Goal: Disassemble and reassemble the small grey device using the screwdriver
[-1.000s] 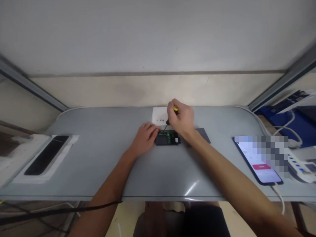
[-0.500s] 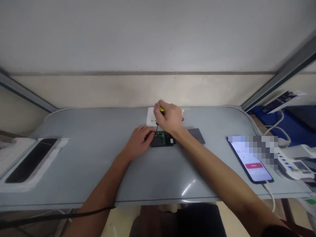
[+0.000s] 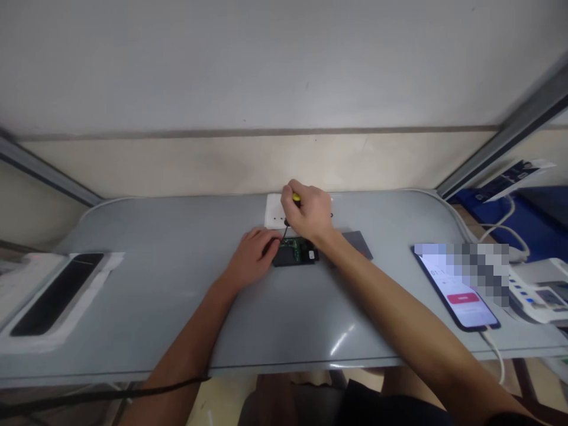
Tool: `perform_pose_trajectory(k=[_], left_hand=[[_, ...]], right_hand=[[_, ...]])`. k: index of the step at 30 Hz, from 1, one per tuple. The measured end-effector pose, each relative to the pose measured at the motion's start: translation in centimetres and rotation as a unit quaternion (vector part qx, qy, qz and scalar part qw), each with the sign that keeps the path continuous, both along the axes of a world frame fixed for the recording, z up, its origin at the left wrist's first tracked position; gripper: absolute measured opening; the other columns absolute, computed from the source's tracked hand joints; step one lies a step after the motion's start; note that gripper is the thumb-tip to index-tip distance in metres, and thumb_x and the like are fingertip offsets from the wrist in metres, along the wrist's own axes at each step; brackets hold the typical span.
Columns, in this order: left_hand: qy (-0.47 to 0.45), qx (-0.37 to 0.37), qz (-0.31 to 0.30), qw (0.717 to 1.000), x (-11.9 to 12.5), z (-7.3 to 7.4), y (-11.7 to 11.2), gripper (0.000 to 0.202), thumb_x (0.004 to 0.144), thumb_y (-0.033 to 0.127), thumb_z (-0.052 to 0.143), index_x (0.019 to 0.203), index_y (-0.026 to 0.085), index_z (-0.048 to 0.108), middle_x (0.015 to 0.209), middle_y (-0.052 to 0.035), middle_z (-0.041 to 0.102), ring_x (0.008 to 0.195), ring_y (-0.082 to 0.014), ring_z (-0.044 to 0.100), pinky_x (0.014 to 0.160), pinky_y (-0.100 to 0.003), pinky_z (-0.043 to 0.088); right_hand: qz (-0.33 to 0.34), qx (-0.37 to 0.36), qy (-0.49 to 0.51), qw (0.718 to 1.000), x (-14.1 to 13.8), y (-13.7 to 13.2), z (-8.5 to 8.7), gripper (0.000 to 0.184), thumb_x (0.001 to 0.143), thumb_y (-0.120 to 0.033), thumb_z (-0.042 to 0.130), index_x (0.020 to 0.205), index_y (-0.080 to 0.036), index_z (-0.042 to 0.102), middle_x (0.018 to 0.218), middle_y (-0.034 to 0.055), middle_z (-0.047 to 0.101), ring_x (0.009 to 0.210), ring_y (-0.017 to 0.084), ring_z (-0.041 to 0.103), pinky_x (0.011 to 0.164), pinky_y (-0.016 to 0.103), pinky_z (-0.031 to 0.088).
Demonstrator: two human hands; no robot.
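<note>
A small opened device with a green circuit board lies near the middle of the grey table. My left hand rests on the table at its left end, fingers curled against its edge. My right hand is closed round a screwdriver with a yellow handle, held upright, its thin black shaft pointing down onto the board's left part. A white pad with a few small dark screws lies just behind the device.
A dark grey flat plate lies right of the device. A lit smartphone on a white cable sits at the right; a white power strip is beyond it. A black phone on white foam lies at the far left.
The view has shifted a little. The screwdriver tip has moved from the white pad down onto the board's left part; my left hand has stayed at the device's edge.
</note>
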State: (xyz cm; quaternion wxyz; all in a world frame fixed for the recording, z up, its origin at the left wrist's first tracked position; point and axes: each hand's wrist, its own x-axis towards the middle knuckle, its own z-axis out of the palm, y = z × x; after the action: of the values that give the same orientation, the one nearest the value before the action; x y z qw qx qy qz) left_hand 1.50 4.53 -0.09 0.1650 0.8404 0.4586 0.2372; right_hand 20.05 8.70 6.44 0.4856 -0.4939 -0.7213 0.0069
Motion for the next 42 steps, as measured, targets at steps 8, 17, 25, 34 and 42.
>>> perform_pose_trajectory(k=[8,17,25,34,42], left_hand=[[-0.011,-0.001,0.003,1.0,0.0,0.1,-0.2,0.027,0.108,0.032,0.044,0.115,0.023,0.068,0.116,-0.0042,0.075,0.107,-0.0248,0.06,0.102,-0.045,0.046],[0.015,0.004,0.015,1.0,0.1,0.1,-0.5,0.027,0.108,0.031,0.043,0.115,0.023,0.068,0.111,-0.0051,0.075,0.105,-0.0256,0.06,0.099,-0.044,0.046],[0.022,0.006,0.01,1.0,0.5,0.7,-1.0,0.025,0.109,0.028,0.043,0.111,0.023,0.067,0.11,-0.0032,0.075,0.103,-0.0244,0.059,0.097,-0.042,0.043],[0.015,-0.001,0.01,1.0,0.4,1.0,-1.0,0.024,0.108,0.028,0.044,0.113,0.023,0.067,0.108,-0.0036,0.075,0.102,-0.0243,0.059,0.099,-0.043,0.044],[0.009,-0.004,0.013,1.0,0.5,1.0,-0.8,0.024,0.107,0.031,0.045,0.109,0.023,0.067,0.106,-0.0044,0.074,0.1,-0.0246,0.059,0.098,-0.043,0.045]], right_hand=[[0.026,-0.04,0.021,0.999,0.0,-0.2,0.2,0.035,0.102,-0.036,0.043,0.07,-0.022,0.042,0.056,-0.0017,0.044,0.056,0.013,0.035,0.059,0.033,0.021],[0.284,-0.184,0.259,0.905,0.1,0.9,-0.6,0.02,0.107,-0.046,0.042,0.105,-0.026,0.048,0.086,-0.0005,0.053,0.07,0.014,0.049,0.068,0.029,0.041],[0.409,-0.29,0.523,0.689,-1.0,1.1,-0.3,0.026,0.099,-0.052,0.055,0.099,-0.026,0.05,0.077,-0.003,0.046,0.061,0.012,0.042,0.058,0.028,0.036],[0.398,-0.333,0.472,0.713,0.1,1.7,-0.1,0.055,0.093,-0.079,0.051,0.085,-0.025,0.051,0.077,0.0008,0.049,0.065,0.014,0.048,0.058,0.03,0.043],[0.373,-0.324,0.5,0.711,-0.3,1.2,-0.5,0.046,0.093,-0.066,0.065,0.085,-0.026,0.045,0.072,-0.0037,0.045,0.058,0.011,0.04,0.055,0.027,0.036]])
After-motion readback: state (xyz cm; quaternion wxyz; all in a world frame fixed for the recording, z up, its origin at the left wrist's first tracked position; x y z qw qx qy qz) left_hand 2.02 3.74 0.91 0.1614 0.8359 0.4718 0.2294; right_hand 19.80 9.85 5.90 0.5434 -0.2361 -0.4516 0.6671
